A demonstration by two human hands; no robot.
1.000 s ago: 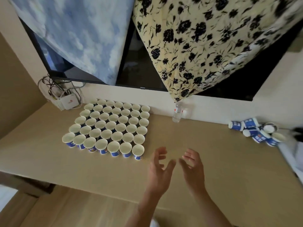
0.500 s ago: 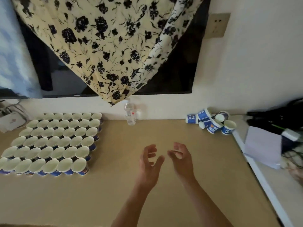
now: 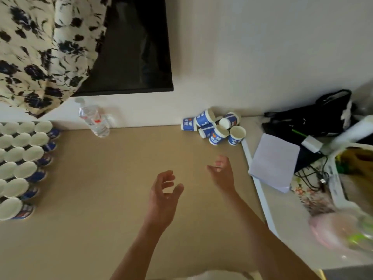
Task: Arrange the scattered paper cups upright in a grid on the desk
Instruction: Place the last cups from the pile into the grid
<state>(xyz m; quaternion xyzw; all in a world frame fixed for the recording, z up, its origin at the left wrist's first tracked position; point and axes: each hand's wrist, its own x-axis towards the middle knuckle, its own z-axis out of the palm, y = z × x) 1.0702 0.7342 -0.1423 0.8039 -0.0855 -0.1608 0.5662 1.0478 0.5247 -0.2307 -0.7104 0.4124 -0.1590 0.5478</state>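
Risk I see: the loose cups (image 3: pixel 214 127) lie heaped at the desk (image 3: pixel 113 188) back-right corner, so grabbing one could roll others off the edge. Both hands are empty, fingers loosely spread. My right hand (image 3: pixel 222 174) is near the heap, my left hand (image 3: pixel 163 196) further back. The grid (image 3: pixel 22 156) is far left.

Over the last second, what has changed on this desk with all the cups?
The view swung right: the grid of cups now sits at the left edge and the loose pile of cups lies ahead. The right hand has stretched toward that pile, the left hand trailing. Nothing was grasped or released; both hands are empty. Grid, pile and bottle stayed put.
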